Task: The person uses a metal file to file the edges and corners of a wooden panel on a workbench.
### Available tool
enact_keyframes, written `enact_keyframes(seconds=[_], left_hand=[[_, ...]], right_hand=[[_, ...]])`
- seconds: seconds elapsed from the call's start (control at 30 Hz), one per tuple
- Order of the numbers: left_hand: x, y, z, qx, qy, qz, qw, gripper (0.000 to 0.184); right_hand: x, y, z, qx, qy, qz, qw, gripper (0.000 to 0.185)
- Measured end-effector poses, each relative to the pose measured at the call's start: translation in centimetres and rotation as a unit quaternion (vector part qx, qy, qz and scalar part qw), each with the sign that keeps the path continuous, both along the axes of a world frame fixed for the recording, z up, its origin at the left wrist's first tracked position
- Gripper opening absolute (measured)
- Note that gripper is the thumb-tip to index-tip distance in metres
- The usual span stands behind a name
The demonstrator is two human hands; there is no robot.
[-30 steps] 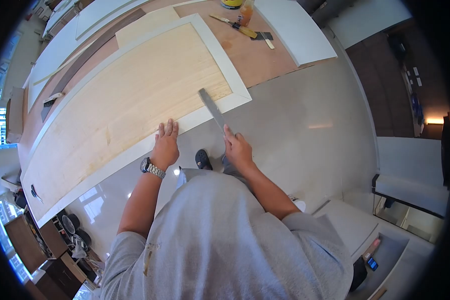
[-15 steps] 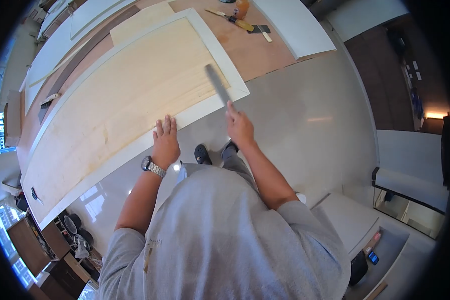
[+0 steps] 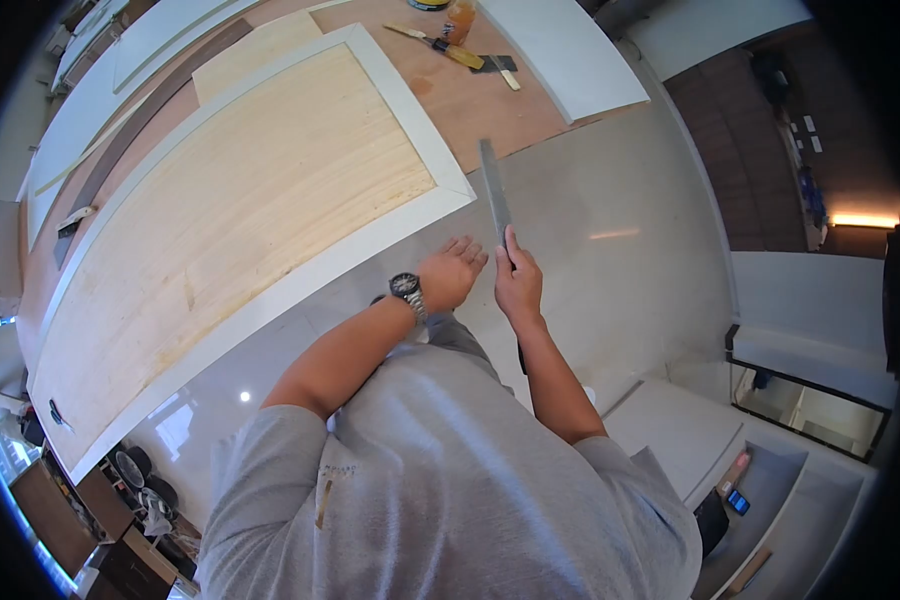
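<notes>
My right hand (image 3: 518, 287) is closed around a flat file (image 3: 495, 190), a long grey metal bar whose free end points up and away from me. It is past the near right corner of the panel, over the floor. My left hand (image 3: 452, 270), with a watch (image 3: 407, 288) on its wrist, is off the panel and close beside my right hand. Its fingers are stretched out and it appears to hold nothing. The large panel (image 3: 240, 160) has a pale wooden face and a white border (image 3: 390, 215); it lies on the worktable in front of me.
On the brown table top (image 3: 430, 100) lie a yellow-handled tool (image 3: 460, 53), a brush (image 3: 507, 72) and an orange bottle (image 3: 459, 20). A white board (image 3: 570, 60) lies at the right. A scraper-like tool (image 3: 73, 220) rests left of the panel; a small dark object (image 3: 56, 412) sits near its left end.
My left hand has lifted off the panel's edge and moved right toward my right hand. The file has swung right, off the panel and over the floor. The view has shifted slightly.
</notes>
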State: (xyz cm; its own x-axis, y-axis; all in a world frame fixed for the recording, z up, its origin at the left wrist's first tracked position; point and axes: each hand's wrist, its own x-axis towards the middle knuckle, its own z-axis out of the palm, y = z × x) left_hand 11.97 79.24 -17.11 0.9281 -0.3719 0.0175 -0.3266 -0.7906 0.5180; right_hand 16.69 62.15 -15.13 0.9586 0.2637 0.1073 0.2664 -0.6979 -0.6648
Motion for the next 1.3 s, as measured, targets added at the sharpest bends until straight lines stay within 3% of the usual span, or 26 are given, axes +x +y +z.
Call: enact_keyframes(seconds=[0.03,0.13,0.2,0.27,0.37,0.47,0.67,0.87,0.97,1.07,1.17,1.3], left_hand=[[-0.4,-0.1,0.8,-0.009,0.030,-0.025,0.999,0.067],[-4.1,3.0,3.4,-0.061,-0.060,0.123,0.989,0.067],[-5.8,4.3,3.5,0.041,-0.065,0.277,0.958,0.062],[-7.2,6.1,1.7,0.096,-0.033,0.256,0.961,0.064],[-7.5,6.8,1.0,0.129,-0.007,0.246,0.961,0.063],[-7.4,6.3,1.5,0.129,0.010,0.253,0.959,0.062],[-7.1,6.6,1.4,0.122,0.009,0.250,0.960,0.062],[-7.2,6.6,1.4,0.128,0.017,0.241,0.962,0.068],[-7.0,6.8,1.5,0.131,0.021,0.235,0.963,0.070],[-6.9,6.5,1.3,0.125,0.020,0.244,0.962,0.070],[-6.7,5.5,1.5,0.110,0.019,0.258,0.960,0.068],[-3.2,3.7,0.4,0.118,-0.008,0.244,0.962,0.069]], right_hand=[[-0.2,-0.4,-0.2,-0.007,-0.014,0.014,1.000,0.042],[-1.7,-0.3,-1.1,-0.045,-0.014,0.050,0.998,0.042],[-3.3,0.5,-1.1,-0.071,0.014,0.072,0.995,0.042],[-4.5,1.3,-0.5,-0.095,0.053,0.092,0.990,0.041],[-1.8,2.5,-3.0,-0.151,0.000,0.109,0.983,0.043],[3.4,5.3,-2.2,-0.080,-0.016,0.065,0.995,0.041],[-3.6,2.0,-1.3,-0.112,0.070,0.124,0.983,0.039],[2.1,5.2,-2.2,-0.073,-0.002,0.072,0.995,0.040],[-0.7,3.8,-2.1,-0.125,0.037,0.098,0.987,0.041],[-3.3,2.3,-2.1,-0.096,0.063,0.111,0.987,0.041],[1.0,3.2,-3.0,-0.133,0.023,0.064,0.989,0.041],[5.2,2.9,-1.6,-0.063,-0.016,0.025,0.998,0.040]])
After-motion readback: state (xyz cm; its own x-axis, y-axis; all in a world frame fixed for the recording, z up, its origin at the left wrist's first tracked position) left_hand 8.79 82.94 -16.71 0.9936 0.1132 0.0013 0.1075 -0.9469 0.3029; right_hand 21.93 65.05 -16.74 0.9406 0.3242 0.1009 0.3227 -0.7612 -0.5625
